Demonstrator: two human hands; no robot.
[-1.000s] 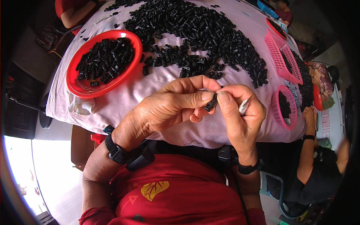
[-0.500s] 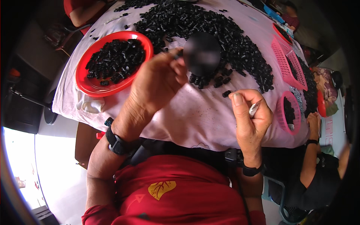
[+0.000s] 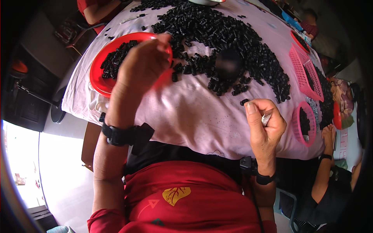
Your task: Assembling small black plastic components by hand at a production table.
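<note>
At three o'clock, right hand (image 3: 268, 125) curls fingers round a pointy white thing (image 3: 266, 118); at eleven, left hand (image 3: 144, 62), fingers too blurry to tell

Pink lattice basket (image 3: 302, 73), blue tray (image 3: 291, 23), chair frame (image 3: 294, 204)

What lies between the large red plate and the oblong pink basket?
The head view shows a heap of black pieces between plate and basket, on the pink cloth.

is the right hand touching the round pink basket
Apart. The head view shows a strip of pale pink cloth between the right hand and the round pink basket.
</note>
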